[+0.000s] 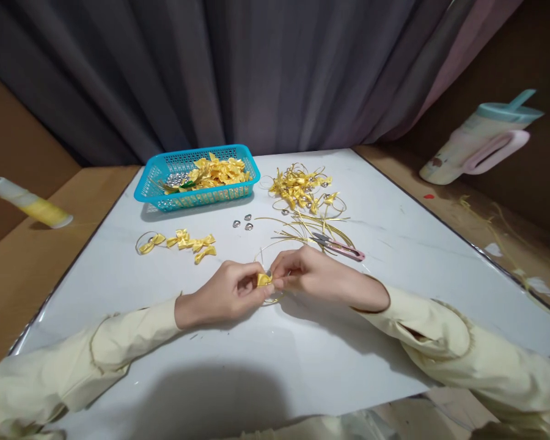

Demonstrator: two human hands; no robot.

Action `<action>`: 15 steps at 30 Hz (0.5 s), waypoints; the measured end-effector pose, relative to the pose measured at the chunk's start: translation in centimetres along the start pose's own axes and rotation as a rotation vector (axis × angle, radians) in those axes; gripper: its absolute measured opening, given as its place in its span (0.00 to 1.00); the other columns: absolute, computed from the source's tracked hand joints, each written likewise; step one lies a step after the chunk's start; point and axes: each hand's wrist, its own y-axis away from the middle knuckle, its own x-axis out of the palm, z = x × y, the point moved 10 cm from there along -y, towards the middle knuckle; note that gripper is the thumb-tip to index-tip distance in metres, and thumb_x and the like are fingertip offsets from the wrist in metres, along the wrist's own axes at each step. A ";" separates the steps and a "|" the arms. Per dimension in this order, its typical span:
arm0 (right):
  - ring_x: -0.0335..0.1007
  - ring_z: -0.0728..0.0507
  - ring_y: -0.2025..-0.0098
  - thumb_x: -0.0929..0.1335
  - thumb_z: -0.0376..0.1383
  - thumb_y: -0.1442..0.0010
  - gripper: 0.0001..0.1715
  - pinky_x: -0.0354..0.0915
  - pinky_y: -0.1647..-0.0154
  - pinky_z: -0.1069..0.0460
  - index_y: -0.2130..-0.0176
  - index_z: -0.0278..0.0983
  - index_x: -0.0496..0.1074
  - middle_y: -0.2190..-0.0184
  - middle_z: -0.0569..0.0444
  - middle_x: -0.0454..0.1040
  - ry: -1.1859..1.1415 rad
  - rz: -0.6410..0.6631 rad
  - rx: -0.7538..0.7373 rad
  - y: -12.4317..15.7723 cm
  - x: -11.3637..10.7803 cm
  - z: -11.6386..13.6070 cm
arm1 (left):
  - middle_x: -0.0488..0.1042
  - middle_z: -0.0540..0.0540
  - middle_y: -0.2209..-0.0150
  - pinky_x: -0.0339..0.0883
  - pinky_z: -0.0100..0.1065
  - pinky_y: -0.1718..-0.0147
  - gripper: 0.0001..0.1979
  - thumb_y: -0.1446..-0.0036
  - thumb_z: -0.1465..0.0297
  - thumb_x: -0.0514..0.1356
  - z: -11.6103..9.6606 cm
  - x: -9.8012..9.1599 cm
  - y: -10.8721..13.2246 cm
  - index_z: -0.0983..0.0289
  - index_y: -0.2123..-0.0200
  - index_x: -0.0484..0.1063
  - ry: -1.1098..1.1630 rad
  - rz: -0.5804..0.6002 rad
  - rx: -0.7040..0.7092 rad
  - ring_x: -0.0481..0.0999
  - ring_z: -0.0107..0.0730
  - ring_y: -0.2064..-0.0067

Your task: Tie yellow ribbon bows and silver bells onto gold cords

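Observation:
My left hand (231,290) pinches a small yellow satin ribbon bow (264,279) between thumb and fingers. Close against it, my right hand (307,275) is closed, its fingertips meeting at the bow's right side on a thin gold cord. A loop of that cord (271,300) shows under the fingers, and a small silvery piece sits just above the bow; the fingers partly cover both. Beyond my hands lie several loose yellow bows (183,239) and three silver beads (248,226).
A blue basket (143,197) holds yellow bows and silver pieces. Right of it lies a heap of corded bows (297,186), then cut cords and pink-handled thread snips (343,247). A thread spool (41,208) stands at left, a tumbler (476,140) at right.

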 end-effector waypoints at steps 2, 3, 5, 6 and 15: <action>0.68 0.47 0.67 0.65 0.31 0.50 0.07 0.61 0.68 0.55 0.73 0.31 0.72 0.67 0.51 0.75 -0.012 0.007 0.003 0.0 0.1 -0.2 | 0.55 0.44 0.83 0.49 0.26 0.80 0.11 0.45 0.67 0.55 -0.5 -0.1 0.1 0.67 0.75 0.67 -0.101 0.004 0.077 0.53 0.20 0.80; 0.68 0.47 0.68 0.65 0.31 0.51 0.07 0.61 0.68 0.55 0.74 0.32 0.73 0.67 0.51 0.75 -0.015 0.014 0.001 0.0 0.1 -0.2 | 0.55 0.44 0.83 0.49 0.26 0.80 0.11 0.44 0.67 0.54 -0.7 -0.1 0.1 0.68 0.74 0.68 -0.132 0.012 0.108 0.53 0.20 0.80; 0.68 0.47 0.68 0.65 0.31 0.51 0.07 0.61 0.68 0.55 0.74 0.31 0.73 0.68 0.51 0.75 -0.018 0.030 -0.010 0.0 0.2 -0.2 | 0.57 0.45 0.82 0.51 0.25 0.79 0.11 0.43 0.68 0.53 -0.9 0.0 0.2 0.68 0.74 0.68 -0.151 0.031 0.138 0.55 0.20 0.80; 0.68 0.47 0.68 0.64 0.31 0.50 0.08 0.61 0.68 0.55 0.74 0.31 0.73 0.68 0.51 0.75 -0.017 0.036 -0.015 0.0 0.2 -0.2 | 0.59 0.45 0.82 0.51 0.25 0.79 0.12 0.42 0.68 0.52 -0.8 0.1 0.2 0.68 0.73 0.69 -0.146 0.040 0.135 0.56 0.20 0.80; 0.68 0.47 0.69 0.64 0.30 0.51 0.08 0.61 0.70 0.56 0.73 0.31 0.73 0.70 0.51 0.75 -0.015 0.007 0.011 -0.1 0.2 -0.4 | 0.59 0.45 0.83 0.50 0.25 0.80 0.14 0.42 0.67 0.51 0.1 0.3 -0.1 0.68 0.77 0.66 -0.062 0.006 0.013 0.55 0.20 0.80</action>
